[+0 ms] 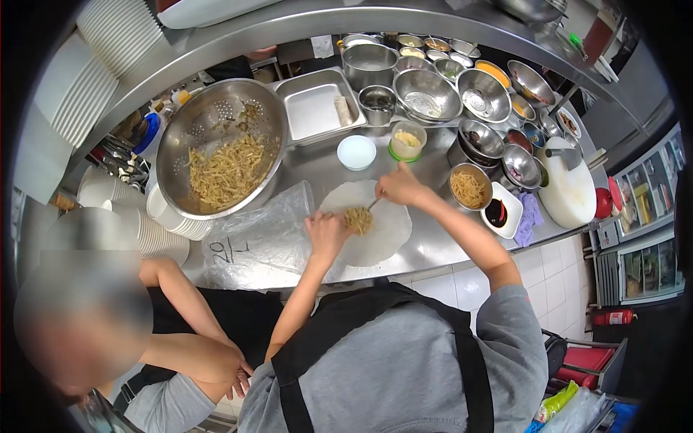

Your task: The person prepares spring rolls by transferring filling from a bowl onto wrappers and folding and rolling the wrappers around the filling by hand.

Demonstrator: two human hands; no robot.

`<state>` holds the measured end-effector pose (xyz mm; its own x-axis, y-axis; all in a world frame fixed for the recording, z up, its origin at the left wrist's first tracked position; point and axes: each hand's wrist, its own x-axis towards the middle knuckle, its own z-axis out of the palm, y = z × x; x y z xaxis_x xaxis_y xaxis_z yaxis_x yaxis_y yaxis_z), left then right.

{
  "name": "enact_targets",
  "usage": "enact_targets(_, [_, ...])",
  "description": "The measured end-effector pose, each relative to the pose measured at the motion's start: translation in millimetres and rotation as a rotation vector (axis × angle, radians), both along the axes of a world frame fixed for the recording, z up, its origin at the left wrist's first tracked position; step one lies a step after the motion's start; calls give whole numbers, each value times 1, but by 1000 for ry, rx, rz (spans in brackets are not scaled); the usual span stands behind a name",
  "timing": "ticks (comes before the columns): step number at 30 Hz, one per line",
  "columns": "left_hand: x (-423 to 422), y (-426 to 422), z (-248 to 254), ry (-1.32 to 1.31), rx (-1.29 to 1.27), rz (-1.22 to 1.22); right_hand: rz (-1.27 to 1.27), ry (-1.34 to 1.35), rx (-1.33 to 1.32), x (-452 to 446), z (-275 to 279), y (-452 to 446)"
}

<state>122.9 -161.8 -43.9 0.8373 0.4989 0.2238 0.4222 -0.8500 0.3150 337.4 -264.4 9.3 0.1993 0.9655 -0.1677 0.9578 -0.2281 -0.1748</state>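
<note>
A thin, round white wrapper sheet (375, 249) lies flat on the steel counter, with a small heap of shredded brownish-yellow filling (359, 220) on it. My right hand (399, 189) is closed on the handle of a thin metal utensil (373, 204). The utensil's far end is in the filling, so its kind is hidden. At the heap's left edge, my left hand (328, 234) has its fingers slightly bent and apart, with the tips against the filling. Above the wrapper stand a white bowl (356, 152) and a clear tub of pale yellow paste (408, 141).
A large perforated colander (170, 155) of filling stands left, near a steel tray (289, 101) holding one pale roll (343, 110). Plastic sheeting (253, 252) covers the left counter. Right are fried strips (468, 189), dark sauce (497, 213) and several steel bowls. Another person (188, 303) sits left.
</note>
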Motion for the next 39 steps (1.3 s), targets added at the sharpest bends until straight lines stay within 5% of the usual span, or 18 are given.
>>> enact_targets(5, [12, -6, -3, -234, -56, -191, 69, -221, 49, -34, -1, -5])
enact_targets(8, [19, -2, -17, -135, -15, -351, 134, -355, 81, -52, 9, 2])
enact_targets(17, [-2, -1, -27, -40, -12, -297, 173, -553, 413, -49, 31, -13])
enact_targets(22, [-19, 11, 0, -215, -163, -139, -124, -197, 5, 0, 62, -11])
enact_targets(27, [-54, 54, 78, -491, -35, 5, -66, 96, 380, 6, 125, 40])
enact_targets(33, [-82, 143, 99, -553, 337, 426, 160, -397, 808, -69, 96, 184])
enact_targets(39, [-90, 158, 68, -666, 314, 435, 412, -581, 868, -88, 52, 242])
